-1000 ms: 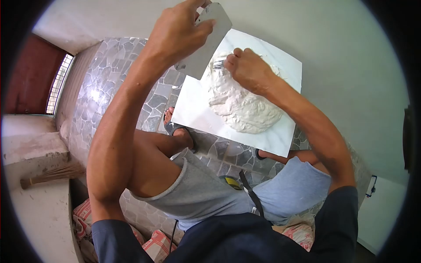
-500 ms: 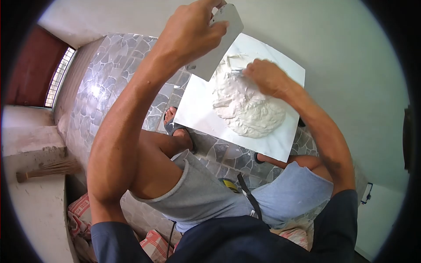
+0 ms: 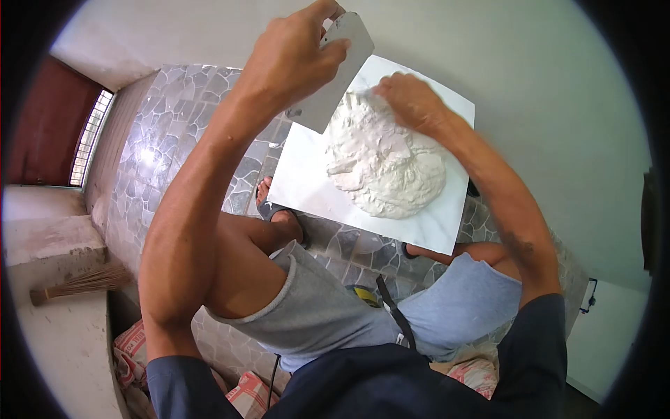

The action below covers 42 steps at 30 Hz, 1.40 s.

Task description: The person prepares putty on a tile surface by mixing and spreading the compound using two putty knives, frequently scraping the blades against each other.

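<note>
My left hand (image 3: pixel 300 52) grips a flat grey plate (image 3: pixel 335 77) by its upper edge, thumb on its face, to the left of a white board (image 3: pixel 300 164). A large lumpy mound of white paste (image 3: pixel 384 160) lies on the board. Over the far right side of the mound is my right hand (image 3: pixel 412 101), its fingers curled. In the earlier frames a small metal tool shows at its fingertips; now that spot is blurred, and the tool barely shows.
Grey stone-patterned floor (image 3: pixel 167 119) surrounds the board. At the left, a straw broom (image 3: pixel 80 283) rests on a ledge. Red and white sacks (image 3: pixel 251 396) lie near my legs. A pale wall (image 3: pixel 544 119) rises beyond the board, and a dark red door (image 3: pixel 49 119) stands far left.
My right hand has moved back and forth over the far part of the paste, whose surface has changed shape there. My left hand keeps the plate tilted, with only slight shifts.
</note>
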Motion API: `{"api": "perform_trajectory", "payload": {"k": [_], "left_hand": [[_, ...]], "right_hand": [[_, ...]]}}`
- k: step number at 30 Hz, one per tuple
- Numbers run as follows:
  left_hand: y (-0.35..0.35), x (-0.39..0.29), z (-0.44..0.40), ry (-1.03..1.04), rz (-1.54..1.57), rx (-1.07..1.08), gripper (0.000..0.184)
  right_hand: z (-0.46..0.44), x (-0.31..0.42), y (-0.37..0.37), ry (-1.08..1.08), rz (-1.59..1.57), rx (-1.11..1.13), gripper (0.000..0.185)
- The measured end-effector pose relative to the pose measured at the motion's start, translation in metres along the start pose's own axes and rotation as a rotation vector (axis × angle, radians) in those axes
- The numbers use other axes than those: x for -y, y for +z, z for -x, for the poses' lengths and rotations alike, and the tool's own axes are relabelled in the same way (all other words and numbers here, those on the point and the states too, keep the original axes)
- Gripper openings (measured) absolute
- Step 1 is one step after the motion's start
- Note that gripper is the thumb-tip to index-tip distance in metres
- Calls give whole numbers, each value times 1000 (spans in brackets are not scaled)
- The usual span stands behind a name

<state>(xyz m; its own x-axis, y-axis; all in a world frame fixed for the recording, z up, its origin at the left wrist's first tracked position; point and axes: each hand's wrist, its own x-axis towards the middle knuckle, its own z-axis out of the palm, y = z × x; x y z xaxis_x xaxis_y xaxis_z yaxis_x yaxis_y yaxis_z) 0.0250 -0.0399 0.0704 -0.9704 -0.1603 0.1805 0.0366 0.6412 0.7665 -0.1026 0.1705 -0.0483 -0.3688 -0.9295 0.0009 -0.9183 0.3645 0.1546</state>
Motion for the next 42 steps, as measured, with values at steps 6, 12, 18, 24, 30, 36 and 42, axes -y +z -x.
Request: {"api": "perform_trajectory", "payload": {"k": [6, 12, 18, 24, 30, 36, 42], "left_hand": [[0, 12, -3, -11, -64, -26, 38], [-6, 0, 0, -78, -39, 22, 39], [1, 12, -2, 18, -60, -41, 39], [-12, 4, 2, -70, -84, -5, 39], [-11, 9, -1, -10, -71, -63, 39], [-16, 12, 11, -21, -36, -67, 40], [-20, 1, 8, -60, -22, -3, 41]], "right_hand": [[14, 16, -3, -166, 2, -25, 13], [38, 44, 6, -249, 42, 21, 16], [22, 44, -29, -212, 66, 15, 17], [31, 52, -11, -283, 15, 155, 16], [-8, 35, -16, -243, 49, -106, 15], [5, 52, 3, -287, 35, 75, 18], [-2, 63, -6, -289, 82, 23, 18]]}}
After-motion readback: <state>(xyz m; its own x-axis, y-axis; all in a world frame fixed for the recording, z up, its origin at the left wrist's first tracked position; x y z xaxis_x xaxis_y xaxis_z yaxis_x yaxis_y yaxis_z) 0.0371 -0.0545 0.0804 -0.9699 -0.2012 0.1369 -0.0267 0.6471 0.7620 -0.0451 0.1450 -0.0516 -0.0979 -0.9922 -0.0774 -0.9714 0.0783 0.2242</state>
